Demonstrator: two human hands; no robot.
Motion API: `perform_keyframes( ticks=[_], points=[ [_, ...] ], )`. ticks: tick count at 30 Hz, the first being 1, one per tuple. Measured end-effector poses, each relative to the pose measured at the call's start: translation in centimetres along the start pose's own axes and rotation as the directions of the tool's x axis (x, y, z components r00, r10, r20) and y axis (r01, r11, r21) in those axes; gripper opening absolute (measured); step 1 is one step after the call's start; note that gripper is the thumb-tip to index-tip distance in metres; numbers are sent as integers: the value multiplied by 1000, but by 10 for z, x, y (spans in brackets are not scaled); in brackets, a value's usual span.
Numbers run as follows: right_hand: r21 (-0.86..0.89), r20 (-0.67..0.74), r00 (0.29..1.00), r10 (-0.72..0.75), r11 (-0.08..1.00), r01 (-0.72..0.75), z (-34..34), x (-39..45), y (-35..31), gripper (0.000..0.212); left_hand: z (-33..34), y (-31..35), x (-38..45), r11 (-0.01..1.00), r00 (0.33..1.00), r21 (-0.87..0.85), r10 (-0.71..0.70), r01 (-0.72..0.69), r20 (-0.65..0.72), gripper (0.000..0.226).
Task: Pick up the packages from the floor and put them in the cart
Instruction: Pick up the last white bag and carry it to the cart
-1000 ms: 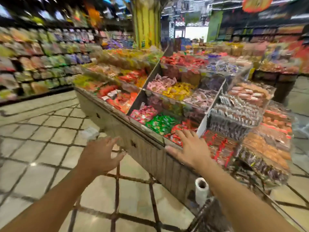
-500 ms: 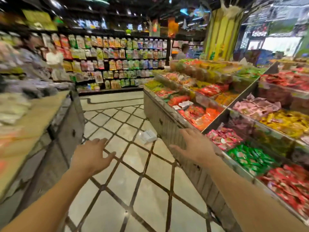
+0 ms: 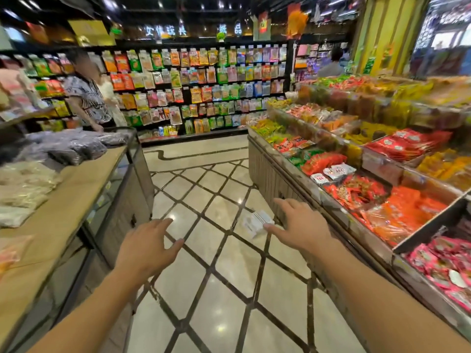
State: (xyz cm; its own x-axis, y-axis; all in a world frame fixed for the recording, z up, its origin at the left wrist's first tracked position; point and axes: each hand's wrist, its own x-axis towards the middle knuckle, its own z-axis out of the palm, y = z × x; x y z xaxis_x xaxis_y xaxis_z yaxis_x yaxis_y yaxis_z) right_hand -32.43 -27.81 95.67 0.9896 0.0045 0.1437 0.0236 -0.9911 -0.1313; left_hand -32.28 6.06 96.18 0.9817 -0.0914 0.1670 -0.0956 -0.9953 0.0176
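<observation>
A small white package (image 3: 256, 222) lies on the tiled floor (image 3: 221, 276) close to the base of the snack stand on the right. My right hand (image 3: 299, 226) is stretched out with fingers apart, its thumb tip just in front of the package in the image; it holds nothing. My left hand (image 3: 147, 247) is held out over the floor to the left, fingers spread and empty. No cart is in view.
A tiered snack stand (image 3: 285, 179) runs along the right. A wooden counter (image 3: 84, 184) with bagged goods stands on the left, a person (image 3: 88, 98) behind it. A wall of hanging snack packs (image 3: 198, 85) closes the far end of the aisle.
My view has swung left, from the snack stand to the aisle. The white package now appears nearer and by my right hand. Both hands stay spread and empty.
</observation>
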Motion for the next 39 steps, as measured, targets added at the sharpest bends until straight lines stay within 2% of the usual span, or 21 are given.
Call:
perform_keyframes(
  ticks=[9,14,16,22,25,30,39],
  points=[
    [-55,0,1000,14,998,-14,64,221,6,87,79,-37,230,999,999,-45,22,-21,29,71],
    [-68,23,998,66,996,-65,86,344,12,89,109,-50,377,996,996,-58,76,-73,48,84],
    [-55,13,996,94,994,-93,88,388,19,88,117,-47,432,993,993,-67,103,-98,59,80],
    [-40,14,988,153,987,-153,104,504,43,91,148,-14,567,981,984,-110,167,-158,70,74],
    [-36,23,987,158,987,-157,126,563,61,89,171,9,630,973,975,-117,207,-197,83,79],
    [-19,28,986,163,986,-163,169,672,99,85,222,56,743,964,962,-100,254,-245,99,73],
    [40,150,966,210,975,-218,230,842,172,81,300,121,920,950,926,-132,306,-283,221,73]
  ],
)
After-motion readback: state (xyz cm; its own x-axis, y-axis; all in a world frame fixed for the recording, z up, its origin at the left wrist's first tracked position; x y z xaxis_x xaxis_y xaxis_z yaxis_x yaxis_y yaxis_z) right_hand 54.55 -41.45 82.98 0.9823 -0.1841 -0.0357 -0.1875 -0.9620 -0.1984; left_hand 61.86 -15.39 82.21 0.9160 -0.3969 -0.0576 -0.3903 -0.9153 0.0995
